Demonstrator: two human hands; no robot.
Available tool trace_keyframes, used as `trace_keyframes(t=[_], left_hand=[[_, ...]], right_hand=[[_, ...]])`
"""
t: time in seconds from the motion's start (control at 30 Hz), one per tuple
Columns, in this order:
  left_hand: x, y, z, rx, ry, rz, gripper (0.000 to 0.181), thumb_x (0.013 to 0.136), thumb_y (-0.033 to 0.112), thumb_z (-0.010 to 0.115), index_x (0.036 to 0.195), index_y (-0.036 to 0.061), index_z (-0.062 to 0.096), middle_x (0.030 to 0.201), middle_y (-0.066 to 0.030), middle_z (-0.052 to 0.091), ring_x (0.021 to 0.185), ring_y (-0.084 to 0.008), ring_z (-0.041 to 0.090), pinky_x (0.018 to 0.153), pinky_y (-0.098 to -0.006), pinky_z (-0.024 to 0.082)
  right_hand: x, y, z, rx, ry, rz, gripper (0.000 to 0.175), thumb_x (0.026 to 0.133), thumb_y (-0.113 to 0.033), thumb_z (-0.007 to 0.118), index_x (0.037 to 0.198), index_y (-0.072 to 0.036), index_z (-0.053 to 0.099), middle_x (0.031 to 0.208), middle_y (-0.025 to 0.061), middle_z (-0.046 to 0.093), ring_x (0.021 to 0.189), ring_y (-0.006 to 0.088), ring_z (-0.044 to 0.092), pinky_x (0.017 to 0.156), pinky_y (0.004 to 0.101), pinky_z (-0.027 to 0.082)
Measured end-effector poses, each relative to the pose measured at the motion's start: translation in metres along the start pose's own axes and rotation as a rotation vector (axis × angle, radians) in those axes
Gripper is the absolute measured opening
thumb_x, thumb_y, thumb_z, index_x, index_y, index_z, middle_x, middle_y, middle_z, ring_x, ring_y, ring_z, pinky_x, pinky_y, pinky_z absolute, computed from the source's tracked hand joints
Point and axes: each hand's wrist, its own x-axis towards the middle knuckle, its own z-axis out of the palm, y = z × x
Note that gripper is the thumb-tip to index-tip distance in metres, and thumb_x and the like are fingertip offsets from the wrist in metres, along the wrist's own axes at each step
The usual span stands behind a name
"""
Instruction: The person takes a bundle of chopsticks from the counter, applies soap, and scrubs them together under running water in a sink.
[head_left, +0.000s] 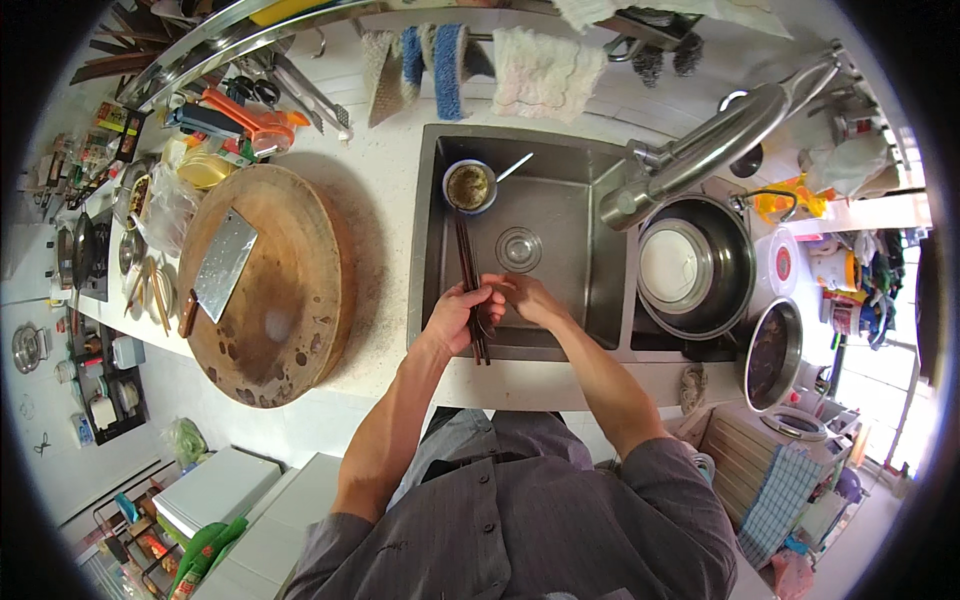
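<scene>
My left hand (455, 316) is closed around a bundle of dark chopsticks (466, 255) over the near left part of the steel sink (566, 180). Something dark and rounded, perhaps a spoon, shows beside the chopsticks at the palm. My right hand (531, 300) touches the fingers of the left from the right side; whether it grips anything is hidden. Beyond the chopstick tips, a small bowl (469, 187) with brownish contents stands in the sink's far left corner, with a pale spoon handle (515, 166) beside it. A drain (518, 250) lies in the sink floor.
A cleaver (226, 262) rests on a round wooden chopping block (292, 300) at left. The faucet (675, 172) reaches over the sink's right edge. A steel pot (742, 262) holding a pale bowl (670, 264) stands right of the sink, near a tilted pan (773, 356). Cloths (547, 73) hang behind.
</scene>
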Motion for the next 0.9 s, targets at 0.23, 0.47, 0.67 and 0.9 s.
trace_keyframes(t=[0.23, 0.47, 0.67, 0.9], left_hand=[[0.029, -0.009, 0.032, -0.055, -0.246, -0.077, 0.027, 0.097, 0.008, 0.053, 0.123, 0.0009, 0.056, 0.105, -0.0145, 0.068, 0.093, -0.0272, 0.068, 0.082, -0.0417, 0.057], [0.041, -0.026, 0.04, 0.241, -0.185, -0.182, 0.026, 0.098, 0.015, 0.057, 0.119, 0.001, 0.057, 0.102, -0.0095, 0.068, 0.085, -0.0176, 0.068, 0.073, -0.0321, 0.058], [0.034, -0.03, 0.05, 0.17, -0.175, -0.111, 0.025, 0.097, 0.015, 0.056, 0.117, -0.0002, 0.06, 0.1, -0.0097, 0.069, 0.081, -0.0154, 0.067, 0.067, -0.0295, 0.056], [0.014, -0.024, 0.054, 0.343, -0.111, -0.159, 0.02, 0.096, 0.01, 0.055, 0.112, -0.0015, 0.061, 0.099, -0.0157, 0.07, 0.08, -0.0208, 0.069, 0.067, -0.0348, 0.059]], right_hand=[[-0.062, -0.046, -0.055, 1.173, 0.135, 0.034, 0.036, 0.102, -0.032, 0.052, 0.112, 0.001, 0.063, 0.088, 0.0017, 0.06, 0.069, 0.0102, 0.052, 0.063, 0.0272, 0.047], [-0.065, -0.057, -0.09, 1.021, 0.234, 0.152, 0.026, 0.09, -0.016, 0.066, 0.106, 0.004, 0.062, 0.076, 0.0039, 0.056, 0.054, 0.0082, 0.047, 0.04, 0.0264, 0.033], [-0.059, -0.044, -0.085, 1.166, 0.177, 0.152, 0.016, 0.088, -0.009, 0.067, 0.097, 0.003, 0.06, 0.071, 0.0028, 0.053, 0.047, 0.0083, 0.042, 0.036, 0.026, 0.027], [-0.037, -0.006, -0.061, 1.203, 0.137, 0.148, 0.013, 0.085, -0.011, 0.072, 0.086, -0.004, 0.062, 0.072, 0.0016, 0.057, 0.057, 0.011, 0.049, 0.048, 0.0301, 0.037]])
